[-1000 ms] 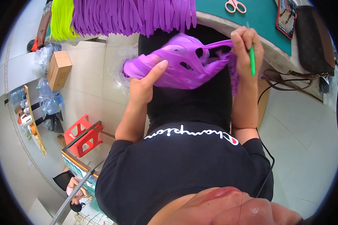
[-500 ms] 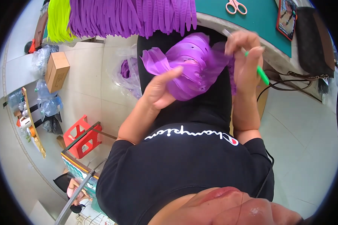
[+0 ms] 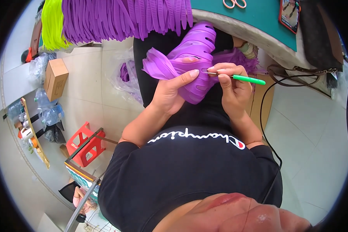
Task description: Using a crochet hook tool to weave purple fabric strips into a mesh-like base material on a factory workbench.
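Observation:
Across my lap lies a soft, glossy purple slotted rubbery sheet [image 3: 192, 42], banded and bunched into folds. My left hand [image 3: 174, 87] holds its near part, with the thumb pressed on top and the fingers beneath. In my right hand [image 3: 234, 91] is a slim green-handled tool [image 3: 249, 80], pinched between thumb and fingers. Its thin metal shaft points left, and the tip meets the sheet beside my left thumb. The tip's exact shape is too small to make out. More purple material [image 3: 239, 60] hangs behind my right hand.
Purple strips [image 3: 143, 17] and lime-green strips [image 3: 57, 25] hang over the table edge. On the green tabletop [image 3: 255, 23] are pink-handled scissors [image 3: 234, 3] and a phone [image 3: 289, 15]. A clear bag [image 3: 123, 83], a cardboard box [image 3: 56, 79] and a red stool [image 3: 86, 145] stand left.
My right hand has come left and down, bringing the tool's tip onto the purple sheet. The sheet has been turned and stretched more upright, still in my left hand.

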Motion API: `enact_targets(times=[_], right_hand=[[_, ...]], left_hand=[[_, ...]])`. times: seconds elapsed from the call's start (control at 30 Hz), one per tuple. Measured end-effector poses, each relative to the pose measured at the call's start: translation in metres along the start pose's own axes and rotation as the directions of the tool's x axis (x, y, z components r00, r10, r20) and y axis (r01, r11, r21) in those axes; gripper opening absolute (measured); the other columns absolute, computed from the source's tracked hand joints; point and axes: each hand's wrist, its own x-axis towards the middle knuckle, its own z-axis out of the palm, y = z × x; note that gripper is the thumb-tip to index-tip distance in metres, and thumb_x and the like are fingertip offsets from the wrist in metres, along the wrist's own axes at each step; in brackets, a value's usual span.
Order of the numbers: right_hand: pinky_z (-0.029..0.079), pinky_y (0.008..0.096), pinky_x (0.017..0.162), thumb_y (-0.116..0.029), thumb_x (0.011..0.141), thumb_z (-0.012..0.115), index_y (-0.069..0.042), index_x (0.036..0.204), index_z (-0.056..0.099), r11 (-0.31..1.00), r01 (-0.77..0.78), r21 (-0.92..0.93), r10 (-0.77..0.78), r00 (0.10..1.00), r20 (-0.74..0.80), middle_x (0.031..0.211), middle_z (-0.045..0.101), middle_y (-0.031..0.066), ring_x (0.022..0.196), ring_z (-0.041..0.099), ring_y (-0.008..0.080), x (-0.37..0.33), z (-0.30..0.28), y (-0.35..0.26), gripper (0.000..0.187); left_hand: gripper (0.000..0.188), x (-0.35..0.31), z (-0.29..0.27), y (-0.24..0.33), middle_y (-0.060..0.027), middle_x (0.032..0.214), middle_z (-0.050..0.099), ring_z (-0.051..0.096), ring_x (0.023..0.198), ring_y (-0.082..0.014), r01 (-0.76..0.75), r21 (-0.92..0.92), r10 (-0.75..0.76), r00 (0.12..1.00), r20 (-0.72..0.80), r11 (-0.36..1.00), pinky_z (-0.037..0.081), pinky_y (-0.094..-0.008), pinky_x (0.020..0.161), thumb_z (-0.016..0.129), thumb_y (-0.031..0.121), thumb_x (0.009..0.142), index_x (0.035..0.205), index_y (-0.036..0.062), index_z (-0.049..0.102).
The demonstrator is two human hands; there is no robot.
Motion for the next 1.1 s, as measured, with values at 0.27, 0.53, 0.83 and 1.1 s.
enact_targets(times=[0.27,0.53,0.83,1.1], right_hand=[[0.051,0.0307,0.08,-0.005,0.093,0.056,0.001,0.099,0.053,0.997,0.028,-0.068,-0.027,1.0,0.009,0.1,0.062,0.0176,0.092,0.062,0.0205,-0.003,0.0,0.002,0.009],[0.052,0.0303,0.07,-0.003,0.086,0.064,-0.002,0.096,0.054,0.699,0.432,-0.57,-0.407,0.895,0.181,0.092,0.067,0.0173,0.082,0.065,0.0255,0.005,0.007,0.013,0.014],[0.054,0.033,0.075,-0.005,0.097,0.046,-0.001,0.096,0.041,0.66,0.319,-0.681,-0.565,0.808,-0.168,0.093,0.063,0.0225,0.082,0.065,0.0235,0.02,-0.037,0.015,0.007],[0.058,0.0314,0.063,-0.009,0.094,0.05,0.006,0.083,0.05,0.183,-0.26,-0.948,-0.898,0.348,-0.269,0.077,0.067,0.0176,0.067,0.068,0.0236,0.005,-0.26,-0.054,0.018]], left_hand=[[0.033,-0.002,0.001,-0.004,-0.0094,0.108,0.06,0.058,0.102,-0.0193,-0.104,0.066,0.103,0.995,0.017,0.992,0.047,-0.0332,0.091,0.069,0.0,0.081,0.111,0.004,0.056],[0.032,-0.003,0.005,-0.01,-0.0104,0.11,0.06,0.059,0.103,-0.019,-0.249,0.183,0.252,0.968,0.005,0.951,0.048,-0.0312,0.09,0.066,-0.001,0.083,0.113,0.0018,0.055],[0.035,-0.001,-0.005,0.009,-0.0111,0.115,0.059,0.057,0.107,-0.0211,-0.245,0.073,0.249,0.968,-0.044,0.967,0.046,-0.0359,0.094,0.064,-0.003,0.082,0.115,0.0028,0.055],[0.046,-0.004,-0.051,0.063,-0.0111,0.125,0.053,0.049,0.119,-0.0247,-0.437,0.055,0.438,0.872,-0.219,0.898,0.039,-0.0413,0.104,0.059,0.001,0.086,0.13,0.0039,0.045]])
